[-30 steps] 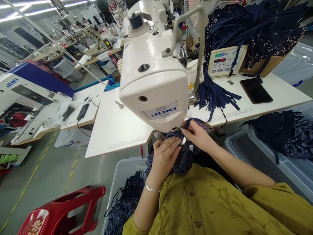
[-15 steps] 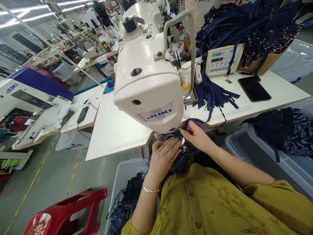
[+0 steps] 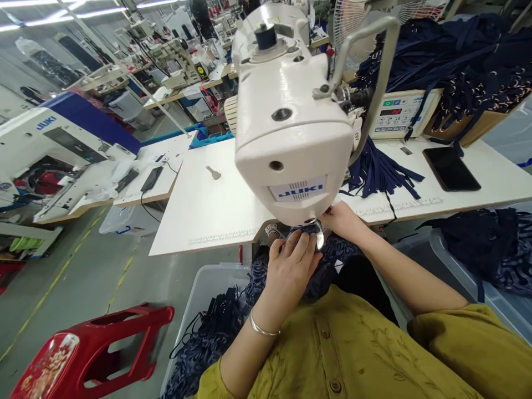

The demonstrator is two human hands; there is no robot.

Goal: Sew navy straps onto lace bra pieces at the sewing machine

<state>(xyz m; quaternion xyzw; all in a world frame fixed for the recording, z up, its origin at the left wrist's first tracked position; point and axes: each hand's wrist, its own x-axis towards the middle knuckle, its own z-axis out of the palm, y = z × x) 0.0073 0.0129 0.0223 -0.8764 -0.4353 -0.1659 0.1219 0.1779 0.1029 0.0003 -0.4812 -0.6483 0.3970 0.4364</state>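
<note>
The white sewing machine head [image 3: 297,160] stands right in front of me and covers the needle area. Below its front, my left hand [image 3: 291,263] is bent over navy patterned fabric [image 3: 322,277], pressing and holding it. A shiny curved metal piece [image 3: 320,235] shows beside my left fingertips; I cannot tell what it is. My right hand [image 3: 344,221] reaches in at the lower right of the machine head with its fingers curled. The fingertips are partly hidden, so what they hold cannot be made out.
Navy straps [image 3: 386,172] lie right of the machine, near a control panel [image 3: 407,113] and a phone [image 3: 451,168]. A clear bin [image 3: 203,277] with navy pieces stands below left, beside a red stool [image 3: 124,332]. Another bin [image 3: 436,249] is at right.
The view has shifted, moving the machine rightward in the picture. My right hand has gone closer in under the machine head, and the navy strap it pinched is hidden now. My left hand stays on the fabric.
</note>
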